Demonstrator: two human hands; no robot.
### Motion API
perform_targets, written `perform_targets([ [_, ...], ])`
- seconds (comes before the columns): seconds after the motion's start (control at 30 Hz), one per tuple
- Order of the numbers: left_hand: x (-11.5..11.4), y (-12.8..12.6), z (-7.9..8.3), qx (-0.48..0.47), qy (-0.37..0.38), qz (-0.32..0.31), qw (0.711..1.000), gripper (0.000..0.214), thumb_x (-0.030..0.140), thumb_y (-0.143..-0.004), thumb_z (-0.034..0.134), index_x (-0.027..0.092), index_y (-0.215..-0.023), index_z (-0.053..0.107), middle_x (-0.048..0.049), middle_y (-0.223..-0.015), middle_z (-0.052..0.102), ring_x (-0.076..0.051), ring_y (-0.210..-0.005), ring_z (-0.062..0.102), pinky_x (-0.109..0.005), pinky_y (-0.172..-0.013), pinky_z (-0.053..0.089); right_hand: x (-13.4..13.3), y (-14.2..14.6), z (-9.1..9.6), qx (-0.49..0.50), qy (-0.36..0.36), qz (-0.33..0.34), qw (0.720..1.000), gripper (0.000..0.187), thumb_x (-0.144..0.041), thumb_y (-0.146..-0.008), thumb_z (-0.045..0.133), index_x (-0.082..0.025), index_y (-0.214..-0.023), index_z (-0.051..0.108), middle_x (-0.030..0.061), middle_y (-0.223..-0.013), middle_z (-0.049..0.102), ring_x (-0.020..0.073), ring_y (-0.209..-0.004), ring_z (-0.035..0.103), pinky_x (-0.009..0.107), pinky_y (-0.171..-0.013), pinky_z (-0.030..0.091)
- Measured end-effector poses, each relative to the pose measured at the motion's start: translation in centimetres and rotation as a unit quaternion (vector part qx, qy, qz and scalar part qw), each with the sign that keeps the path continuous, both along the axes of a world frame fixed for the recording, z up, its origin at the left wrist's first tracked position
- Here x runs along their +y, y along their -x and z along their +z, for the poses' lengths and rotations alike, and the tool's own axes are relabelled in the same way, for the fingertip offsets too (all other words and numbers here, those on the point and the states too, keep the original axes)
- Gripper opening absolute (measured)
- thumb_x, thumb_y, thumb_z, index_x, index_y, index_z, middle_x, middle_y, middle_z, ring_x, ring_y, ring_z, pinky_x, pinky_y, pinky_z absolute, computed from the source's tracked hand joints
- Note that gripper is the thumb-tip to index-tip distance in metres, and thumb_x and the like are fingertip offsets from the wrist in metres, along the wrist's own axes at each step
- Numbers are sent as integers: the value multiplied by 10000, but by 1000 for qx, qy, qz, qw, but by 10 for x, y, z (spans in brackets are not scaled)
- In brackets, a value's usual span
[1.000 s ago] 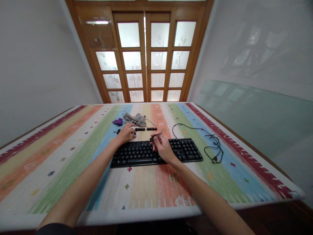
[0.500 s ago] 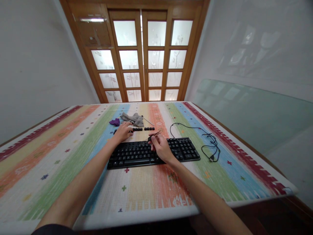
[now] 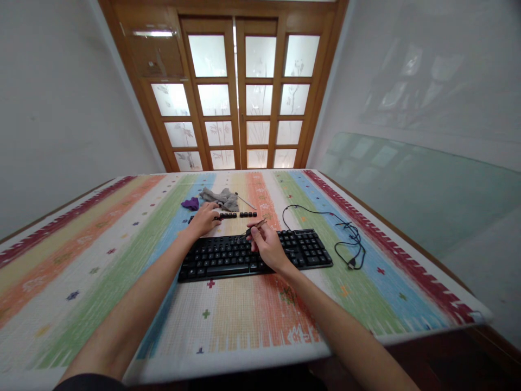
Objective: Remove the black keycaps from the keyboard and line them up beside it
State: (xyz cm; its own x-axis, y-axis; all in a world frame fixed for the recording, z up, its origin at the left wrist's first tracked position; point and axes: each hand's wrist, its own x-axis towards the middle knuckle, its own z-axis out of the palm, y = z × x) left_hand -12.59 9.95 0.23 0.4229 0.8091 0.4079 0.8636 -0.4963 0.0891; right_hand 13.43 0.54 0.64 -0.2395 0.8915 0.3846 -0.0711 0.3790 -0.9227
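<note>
Over the left end of a row of loose black keycaps (image 3: 248, 214) is my left hand (image 3: 205, 218). Its fingers curl down and appear closed on a keycap, mostly hidden beneath them. My right hand (image 3: 266, 244) is closed round a small black-handled tool with thin wire ends, which looks like a keycap puller (image 3: 249, 231). That hand is above the upper middle of a black keyboard (image 3: 228, 259). The keyboard's top row appears bare of keys on the left side.
Behind my left hand lie a grey cloth (image 3: 223, 199) and a purple cloth (image 3: 190, 203). Beside the grey cloth, a thin rod-like tool (image 3: 246, 202) points right. The keyboard's cable (image 3: 352, 233) is coiled on the striped tablecloth (image 3: 134, 260) at right.
Both hands stay nearly where they were; the right wrist and the tool's wire ends shift only very slightly. Keyboard and keycap row look the same.
</note>
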Motion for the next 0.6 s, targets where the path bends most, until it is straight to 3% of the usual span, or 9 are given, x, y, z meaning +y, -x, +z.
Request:
perform_targets([
  [0.37,-1,0,0,-9,-7,10,1000,266,210,-720,713,182,-984,698,-118,-1153,593,-313,-1099,517,-491,-990,437,0,-1,-1,-5,-4,0,1000,398,-547,-919,485,-171,-1013,577,0,-714,614,89,-465,526,231,-484,421],
  [0.6,-2,1,2,-12,-6,12,1000,278,213,-722,696,191,-999,693,-115,-1138,599,-318,-1092,522,-498,-982,438,1,-2,0,-9,-11,-5,1000,390,-541,-921,479,-173,-1008,576,-2,-705,614,87,-458,525,233,-487,426],
])
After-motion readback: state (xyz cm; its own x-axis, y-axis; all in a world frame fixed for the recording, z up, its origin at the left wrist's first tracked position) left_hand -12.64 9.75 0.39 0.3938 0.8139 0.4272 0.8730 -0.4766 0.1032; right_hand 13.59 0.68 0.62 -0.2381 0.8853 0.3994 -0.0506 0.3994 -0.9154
